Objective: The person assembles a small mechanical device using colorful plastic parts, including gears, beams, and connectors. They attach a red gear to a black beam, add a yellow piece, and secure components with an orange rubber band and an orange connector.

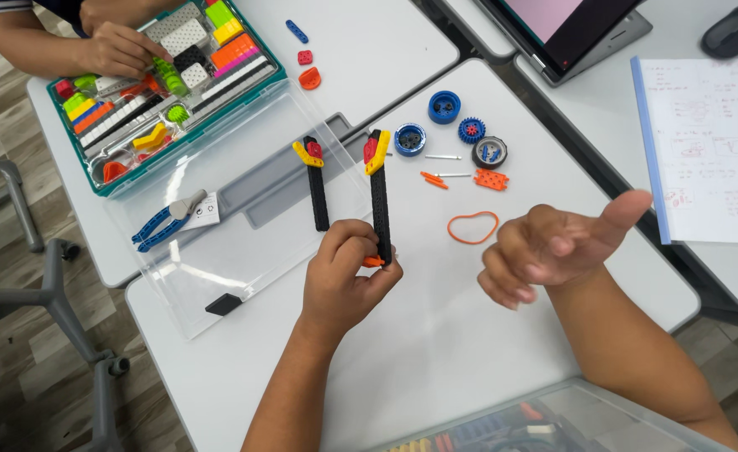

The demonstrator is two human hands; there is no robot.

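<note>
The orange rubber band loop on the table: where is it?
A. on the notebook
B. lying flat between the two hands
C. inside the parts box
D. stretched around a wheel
B: the orange rubber band lies loose on the white table, between the left hand and the empty right hand.

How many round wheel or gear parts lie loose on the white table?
4: blue wheel, blue hub, small blue gear, grey-tyred wheel, clustered above the orange rubber band. More may be hidden in the tray.

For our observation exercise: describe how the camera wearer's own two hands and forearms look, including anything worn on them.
Both are bare: the left hand and right hand wear no gloves, rings or watch that can be seen. No sleeves show on the forearms as far as the frame's edge.
</note>
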